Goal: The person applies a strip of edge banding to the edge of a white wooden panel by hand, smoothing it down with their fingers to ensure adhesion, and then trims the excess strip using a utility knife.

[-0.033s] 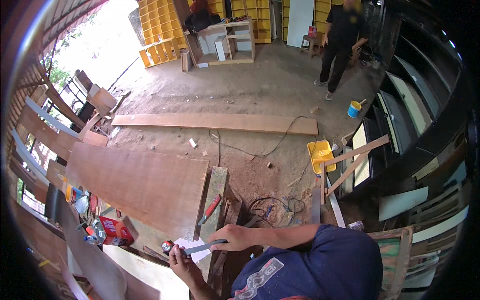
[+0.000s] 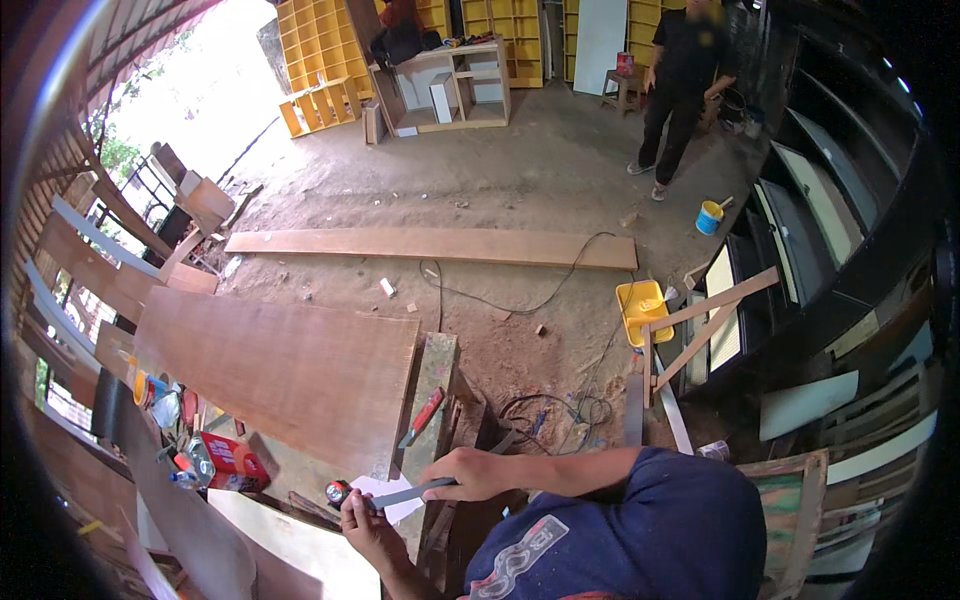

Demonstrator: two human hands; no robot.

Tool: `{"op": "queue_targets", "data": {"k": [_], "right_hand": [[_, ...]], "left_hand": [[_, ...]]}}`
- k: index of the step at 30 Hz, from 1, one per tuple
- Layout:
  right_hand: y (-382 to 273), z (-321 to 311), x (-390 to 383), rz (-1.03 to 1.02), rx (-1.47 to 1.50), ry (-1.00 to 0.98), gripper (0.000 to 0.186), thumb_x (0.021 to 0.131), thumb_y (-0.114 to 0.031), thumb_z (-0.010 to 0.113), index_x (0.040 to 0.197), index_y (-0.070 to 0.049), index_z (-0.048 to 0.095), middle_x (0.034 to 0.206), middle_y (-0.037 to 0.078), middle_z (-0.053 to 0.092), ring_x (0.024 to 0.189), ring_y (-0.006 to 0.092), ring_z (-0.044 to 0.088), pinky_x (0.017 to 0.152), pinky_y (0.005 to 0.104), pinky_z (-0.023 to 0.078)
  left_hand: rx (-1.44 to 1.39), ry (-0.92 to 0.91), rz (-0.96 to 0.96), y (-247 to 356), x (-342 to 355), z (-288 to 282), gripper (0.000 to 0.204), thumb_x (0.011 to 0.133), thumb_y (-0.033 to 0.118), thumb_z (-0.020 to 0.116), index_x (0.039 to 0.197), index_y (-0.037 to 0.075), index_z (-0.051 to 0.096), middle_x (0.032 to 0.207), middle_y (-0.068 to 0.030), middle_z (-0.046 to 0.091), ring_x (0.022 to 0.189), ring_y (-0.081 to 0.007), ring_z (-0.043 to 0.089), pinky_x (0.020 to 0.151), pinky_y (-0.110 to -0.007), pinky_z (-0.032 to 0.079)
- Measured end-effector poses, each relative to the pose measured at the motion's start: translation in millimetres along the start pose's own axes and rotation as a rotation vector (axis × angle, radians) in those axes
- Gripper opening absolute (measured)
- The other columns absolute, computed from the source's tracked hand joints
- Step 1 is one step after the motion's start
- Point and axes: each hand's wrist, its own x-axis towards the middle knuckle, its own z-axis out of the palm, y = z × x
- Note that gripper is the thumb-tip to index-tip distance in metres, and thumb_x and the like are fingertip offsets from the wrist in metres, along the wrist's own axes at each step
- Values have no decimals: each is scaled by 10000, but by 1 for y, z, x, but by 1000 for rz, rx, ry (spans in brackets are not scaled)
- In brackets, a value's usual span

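Note:
My right hand (image 2: 465, 474) is wrapped around the darker near end of a flat grey bar (image 2: 402, 496); its exact kind does not show. The bar slants down to my left hand (image 2: 370, 530), whose thumb and fingers pinch its far end. Just beyond my left fingertips is a small round red-and-black thing (image 2: 338, 491), perhaps a tape measure. White paper (image 2: 404, 511) lies under the bar. A red-handled tool with a grey tip (image 2: 428, 410) rests on the narrow worn bench plank (image 2: 436, 362), beside a wide brown wooden board (image 2: 280, 375).
A red can (image 2: 232, 462) stands at the left. On the floor lie a long plank (image 2: 430, 245), a black cable (image 2: 500, 305) and a yellow tray (image 2: 636, 318). Black cabinets (image 2: 800, 250) line the right. Another person (image 2: 680, 90) stands at the back right.

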Motion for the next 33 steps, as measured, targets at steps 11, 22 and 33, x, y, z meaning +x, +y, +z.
{"op": "queue_targets", "data": {"k": [11,22,33], "right_hand": [[-53,132,-22,169,-170,-104,335,1038,-347,712,1227,-74,752,927,204,757,874,340,769,820,442,576],[-113,214,-37,42,-183,64,381,976,-337,790,1233,-58,758,1067,211,780,968,305,787,851,418,593],[-135,296,-36,65,-427,-75,324,974,-379,757,1193,-140,754,932,197,765,923,424,753,837,525,596]], "left_hand": [[-38,-42,-50,44,-61,-132,137,1082,180,668,1060,48,642,993,-62,680,955,-161,678,886,-334,573],[-225,191,-146,65,-111,-284,134,1093,182,643,1059,52,645,925,-69,685,836,-214,715,916,-393,636],[-687,-198,-99,118,-152,-308,475,1154,418,411,859,91,588,689,-51,580,588,-184,543,1257,-616,352]]}}
